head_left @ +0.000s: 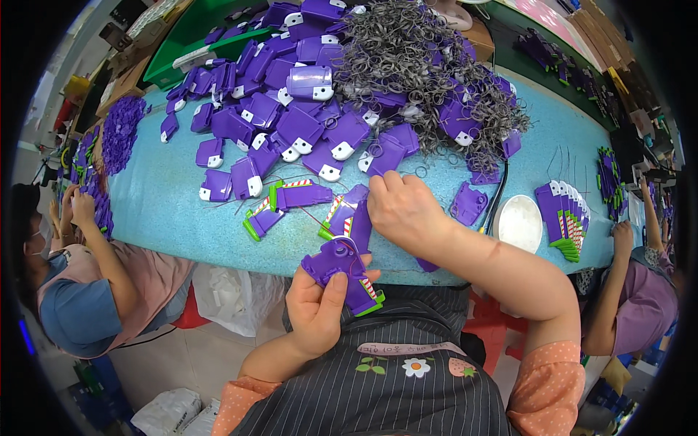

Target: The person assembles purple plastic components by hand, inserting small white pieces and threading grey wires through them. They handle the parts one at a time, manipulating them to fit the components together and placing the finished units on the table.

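Observation:
Low over the table's near edge, my left hand (318, 312) is closed round a purple plastic part (334, 261) with a striped band and a green end. A thin reddish wire loops over this part. Above and to the right is my right hand (407, 211), its fingers curled together by the edge of another purple piece (360, 229); whatever they grip is hidden. Just left on the table lie striped, green-ended purple parts (302, 195). Beyond them spreads a heap of purple parts with white corners (298, 131).
Tangled grey wires (414, 65) cover the heap's right side. A white oval dish (518, 221) sits right of my forearm, beside a black cord (500, 190). Farther right is a fanned stack of purple parts (563, 218). A green bin (167, 69) stands far left. People sit at both sides.

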Available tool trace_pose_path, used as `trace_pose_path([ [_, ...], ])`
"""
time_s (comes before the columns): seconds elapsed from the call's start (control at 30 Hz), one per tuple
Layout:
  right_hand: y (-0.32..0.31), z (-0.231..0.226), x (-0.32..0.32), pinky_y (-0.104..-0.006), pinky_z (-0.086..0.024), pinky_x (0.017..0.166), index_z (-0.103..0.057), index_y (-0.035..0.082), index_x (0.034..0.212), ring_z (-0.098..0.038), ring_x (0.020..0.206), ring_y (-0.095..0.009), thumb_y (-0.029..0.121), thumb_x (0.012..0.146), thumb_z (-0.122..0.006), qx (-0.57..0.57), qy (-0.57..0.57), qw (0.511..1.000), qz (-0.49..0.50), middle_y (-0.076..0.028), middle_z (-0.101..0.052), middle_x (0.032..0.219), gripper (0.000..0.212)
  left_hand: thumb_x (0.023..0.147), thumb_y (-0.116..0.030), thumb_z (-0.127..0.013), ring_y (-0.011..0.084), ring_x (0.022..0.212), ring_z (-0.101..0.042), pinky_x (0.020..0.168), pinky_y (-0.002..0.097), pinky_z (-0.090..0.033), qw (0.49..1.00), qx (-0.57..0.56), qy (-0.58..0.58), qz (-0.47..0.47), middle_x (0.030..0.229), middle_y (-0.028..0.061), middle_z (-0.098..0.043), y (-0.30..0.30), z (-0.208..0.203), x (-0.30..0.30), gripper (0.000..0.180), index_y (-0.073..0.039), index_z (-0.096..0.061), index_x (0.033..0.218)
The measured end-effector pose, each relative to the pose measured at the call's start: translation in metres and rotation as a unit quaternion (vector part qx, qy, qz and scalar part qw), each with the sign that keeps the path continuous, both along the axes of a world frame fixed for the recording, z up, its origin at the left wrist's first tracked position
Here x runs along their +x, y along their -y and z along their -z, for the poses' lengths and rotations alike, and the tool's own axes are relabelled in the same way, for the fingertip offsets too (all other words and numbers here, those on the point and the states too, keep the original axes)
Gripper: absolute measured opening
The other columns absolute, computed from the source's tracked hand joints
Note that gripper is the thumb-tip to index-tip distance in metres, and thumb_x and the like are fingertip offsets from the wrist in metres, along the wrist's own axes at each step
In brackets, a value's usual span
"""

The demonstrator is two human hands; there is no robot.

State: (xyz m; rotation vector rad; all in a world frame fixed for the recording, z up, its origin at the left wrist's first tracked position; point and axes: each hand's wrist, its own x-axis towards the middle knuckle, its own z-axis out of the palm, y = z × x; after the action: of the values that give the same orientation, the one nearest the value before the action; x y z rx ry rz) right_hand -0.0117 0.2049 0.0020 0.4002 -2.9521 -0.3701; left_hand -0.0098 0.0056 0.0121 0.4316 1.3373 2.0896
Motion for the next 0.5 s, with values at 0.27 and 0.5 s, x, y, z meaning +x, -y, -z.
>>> trace_pose_path([
  [0.27,-0.050,-0.066,0.085,-0.0261,-0.038,0.050,-0.063,0.001,0.079,-0.050,0.056,-0.014,-0.005,0.068,-0.066,-0.411,-0.127,0.887,0.165,-0.007,-0.054,0.070,0.012,0.096,-0.008,-0.042,0.0287,0.098,-0.062,0.086,0.0385,-0.052,0.992,-0.017,0.095,0.081,0.115,0.0231,-0.057,0.008,-0.009,0.005,0.029,0.002,-0.038,0.123],
  [0.5,-0.075,-0.049,0.173,-0.0317,-0.040,0.052,-0.062,0.001,0.075,-0.055,0.059,-0.022,0.002,0.074,-0.064,-0.362,-0.144,0.843,0.369,-0.010,-0.054,0.068,0.002,0.095,-0.003,-0.041,0.0285,0.102,-0.061,0.088,0.0387,-0.050,0.964,-0.025,0.153,0.218,0.118,0.0237,-0.054,-0.010,-0.011,0.022,0.031,0.003,-0.036,0.125],
])
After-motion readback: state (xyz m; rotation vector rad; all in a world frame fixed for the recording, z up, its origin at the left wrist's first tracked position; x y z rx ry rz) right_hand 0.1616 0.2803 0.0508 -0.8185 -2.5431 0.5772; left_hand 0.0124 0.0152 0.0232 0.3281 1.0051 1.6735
